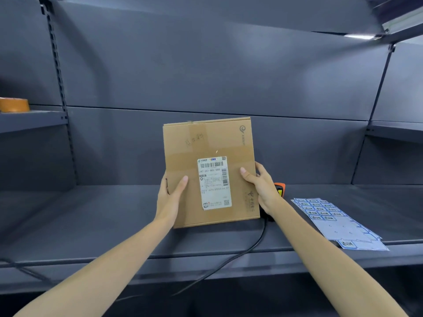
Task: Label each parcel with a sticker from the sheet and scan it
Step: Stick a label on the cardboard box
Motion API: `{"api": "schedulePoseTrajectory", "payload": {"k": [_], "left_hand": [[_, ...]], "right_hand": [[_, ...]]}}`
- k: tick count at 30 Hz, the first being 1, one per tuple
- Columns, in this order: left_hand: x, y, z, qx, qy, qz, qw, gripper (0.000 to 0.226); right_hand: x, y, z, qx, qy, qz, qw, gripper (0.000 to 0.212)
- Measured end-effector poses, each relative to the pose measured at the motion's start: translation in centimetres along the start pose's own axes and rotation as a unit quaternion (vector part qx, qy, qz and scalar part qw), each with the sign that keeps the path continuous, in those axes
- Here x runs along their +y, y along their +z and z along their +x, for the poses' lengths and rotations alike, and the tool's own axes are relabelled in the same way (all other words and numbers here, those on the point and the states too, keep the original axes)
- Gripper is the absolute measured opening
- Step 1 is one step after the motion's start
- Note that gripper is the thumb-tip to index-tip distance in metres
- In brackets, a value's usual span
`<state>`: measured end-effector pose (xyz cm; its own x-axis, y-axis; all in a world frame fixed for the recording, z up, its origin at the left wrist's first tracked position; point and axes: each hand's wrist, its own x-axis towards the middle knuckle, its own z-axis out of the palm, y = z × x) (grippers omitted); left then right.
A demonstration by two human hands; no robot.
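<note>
Parcel (210, 172): brown cardboard box, held clear above the middle of the shelf (91, 220), broad face turned to the camera. Long axis runs near upright, top tipped slightly away and left. Shipping label (214, 183) sits on the lower centre of that face, print upright, barcode toward the top. No sticker from the sheet can be made out on the face; likely the box is held up this way for reading and for choosing a spot.

Left hand (170, 191): grips the lower left edge, thumb across the front, fingers hidden behind.

Right hand (263, 186): grips the right edge, thumb on the front, fingers wrapped behind. The two-sided hold steadies the box.

Scanner (279, 189): orange and black, just behind the right hand, mostly hidden; probably resting on the shelf within reach. Cable (249, 245) trails off the shelf's front edge.

Sticker sheet (338, 223): several layered sheets, flat at the right front edge of the shelf, some stickers already gone.

Tape roll (14, 104): on the upper left shelf.
</note>
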<state>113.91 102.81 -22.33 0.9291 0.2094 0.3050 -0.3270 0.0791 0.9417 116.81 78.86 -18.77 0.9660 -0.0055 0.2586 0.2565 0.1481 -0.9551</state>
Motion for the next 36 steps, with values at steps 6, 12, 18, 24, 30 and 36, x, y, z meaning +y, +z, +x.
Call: {"api": "schedulePoseTrajectory", "payload": {"k": [6,12,18,24,30,36], "left_hand": [[-1.0,1.3,0.6,0.000,0.014,0.006,1.000,0.064],[-1.9,1.6,0.8,0.009,0.032,0.008,0.999,0.065],[-2.2,1.6,0.8,0.005,0.036,-0.018,0.999,0.063],[-1.9,1.1,0.7,-0.012,0.037,-0.027,0.999,0.065],[-1.8,0.7,0.7,-0.033,0.042,-0.025,0.998,0.066],[-1.4,0.6,1.0,-0.036,0.031,-0.011,0.999,0.069]], "right_hand": [[1.9,-1.2,-0.1,0.014,0.010,0.033,0.999,0.053],[2.5,-1.2,0.3,0.018,0.007,0.028,0.999,0.044],[2.9,-1.2,0.2,0.026,0.007,0.032,0.999,0.042],[2.7,-1.1,-0.5,0.038,0.000,-0.010,0.999,0.043],[1.3,-0.8,-1.4,0.038,0.043,0.013,0.998,0.040],[-0.1,-4.4,1.2,0.285,0.126,-0.001,0.950,0.044]]}}
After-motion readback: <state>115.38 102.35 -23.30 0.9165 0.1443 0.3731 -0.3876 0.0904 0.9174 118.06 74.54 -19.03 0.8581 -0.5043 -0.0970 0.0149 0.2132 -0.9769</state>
